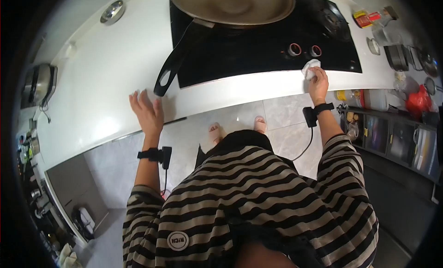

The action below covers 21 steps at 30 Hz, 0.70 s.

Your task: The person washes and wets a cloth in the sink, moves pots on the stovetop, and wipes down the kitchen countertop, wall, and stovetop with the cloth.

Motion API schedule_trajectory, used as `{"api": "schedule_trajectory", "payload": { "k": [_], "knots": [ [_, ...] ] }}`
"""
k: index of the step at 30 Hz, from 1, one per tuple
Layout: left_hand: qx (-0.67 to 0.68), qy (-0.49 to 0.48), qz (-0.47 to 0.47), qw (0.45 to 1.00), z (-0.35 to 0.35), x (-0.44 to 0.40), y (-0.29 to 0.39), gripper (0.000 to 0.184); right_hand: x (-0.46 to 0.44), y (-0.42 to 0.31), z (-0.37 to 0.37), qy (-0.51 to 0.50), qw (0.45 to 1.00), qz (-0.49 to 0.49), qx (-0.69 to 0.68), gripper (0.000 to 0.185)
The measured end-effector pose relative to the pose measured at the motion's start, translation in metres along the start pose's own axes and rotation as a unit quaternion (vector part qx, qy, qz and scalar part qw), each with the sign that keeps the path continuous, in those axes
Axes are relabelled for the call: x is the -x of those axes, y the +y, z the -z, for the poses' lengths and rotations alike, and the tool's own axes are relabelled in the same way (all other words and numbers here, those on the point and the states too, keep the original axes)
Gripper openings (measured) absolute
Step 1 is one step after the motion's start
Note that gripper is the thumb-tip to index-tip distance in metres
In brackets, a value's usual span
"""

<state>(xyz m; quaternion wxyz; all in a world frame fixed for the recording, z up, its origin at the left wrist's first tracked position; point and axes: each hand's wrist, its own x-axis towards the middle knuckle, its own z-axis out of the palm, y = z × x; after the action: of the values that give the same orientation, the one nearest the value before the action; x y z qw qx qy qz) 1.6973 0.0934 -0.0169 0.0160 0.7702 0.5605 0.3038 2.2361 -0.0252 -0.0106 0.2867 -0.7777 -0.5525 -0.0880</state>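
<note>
My right hand is closed on a crumpled white paper towel, pressed at the front edge of the black cooktop, just below two lit round knobs. Over on the white counter, my left hand rests with fingers spread and nothing in them. Close beside it is the end of the black handle of a large frying pan, which sits at the back of the cooktop. Part of the pan is cut off by the top of the view.
A metal bowl stands at the back left. Some metal appliance is at the left edge. To the right are a second burner, a red-labelled package, a red bag and a dark cabinet.
</note>
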Motion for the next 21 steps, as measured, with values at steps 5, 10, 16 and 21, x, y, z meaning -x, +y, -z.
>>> {"api": "schedule_trajectory", "payload": {
  "k": [5, 10, 16, 21],
  "knots": [
    [-0.01, 0.005, 0.002, 1.0, 0.002, 0.0, 0.006, 0.049, 0.038, -0.111, -0.029, -0.053, 0.994, 0.049, -0.08, 0.035],
    [0.014, -0.027, 0.016, 0.999, 0.006, -0.003, 0.009, 0.049, 0.059, -0.246, -0.08, -0.138, 0.942, 0.211, -0.223, 0.037],
    [0.059, -0.004, 0.058, 0.997, 0.0, 0.001, -0.001, 0.045, 0.063, -0.388, -0.138, -0.245, 0.859, 0.266, -0.363, 0.017],
    [0.052, 0.039, 0.051, 0.997, -0.003, 0.005, -0.002, 0.047, 0.022, -0.377, -0.127, -0.253, 0.825, 0.163, -0.478, 0.017]
  ]
}}
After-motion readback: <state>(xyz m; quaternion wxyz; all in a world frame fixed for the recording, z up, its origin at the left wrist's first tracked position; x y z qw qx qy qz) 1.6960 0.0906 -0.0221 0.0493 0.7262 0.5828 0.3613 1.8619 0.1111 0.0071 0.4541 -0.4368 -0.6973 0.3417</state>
